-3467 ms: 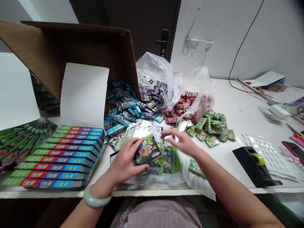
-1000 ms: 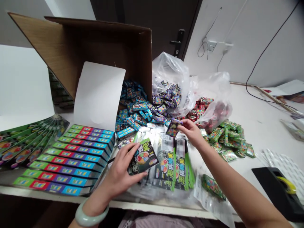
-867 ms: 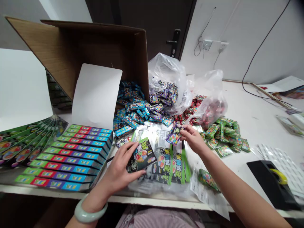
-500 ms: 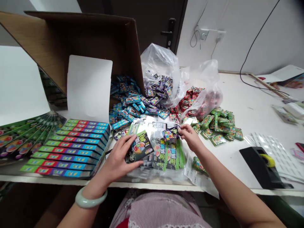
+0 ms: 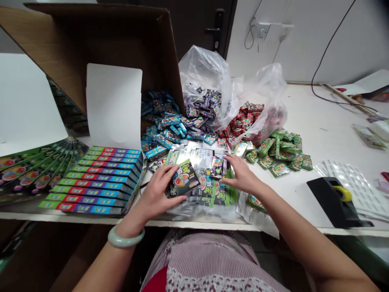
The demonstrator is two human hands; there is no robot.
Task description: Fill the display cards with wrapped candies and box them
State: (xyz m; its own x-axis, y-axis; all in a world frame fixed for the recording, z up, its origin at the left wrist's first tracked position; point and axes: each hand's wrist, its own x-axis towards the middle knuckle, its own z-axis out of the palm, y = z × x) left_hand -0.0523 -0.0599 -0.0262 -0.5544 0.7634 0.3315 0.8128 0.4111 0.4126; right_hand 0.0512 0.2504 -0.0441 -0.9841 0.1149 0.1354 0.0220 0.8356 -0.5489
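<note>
My left hand (image 5: 158, 194) grips a square black printed candy packet (image 5: 184, 178), fingers along its upper edge and thumb at its lower edge. To its right, my right hand (image 5: 241, 173) holds a small purple candy box (image 5: 217, 167) by its ends, thumb and fingers spread across it. Beneath both lies a stack of green and black printed pouches (image 5: 223, 194) in clear plastic. Behind my hands are heaps of small blue candy boxes (image 5: 164, 140), purple boxes (image 5: 209, 105), red packets (image 5: 243, 121) and green packets (image 5: 282, 152).
A display box (image 5: 114, 99) with several rows of colourful packs stands at left, before a large open cardboard carton (image 5: 121, 36). Clear plastic bags (image 5: 206, 65) stand behind the heaps. At right are a black tape dispenser (image 5: 328, 200) and printed sheets (image 5: 349, 190).
The small purple box has turned from lying crosswise to nearly upright in view, and my right hand's fingers have spread along it. My left hand keeps the black packet. The camera view has shifted slightly.
</note>
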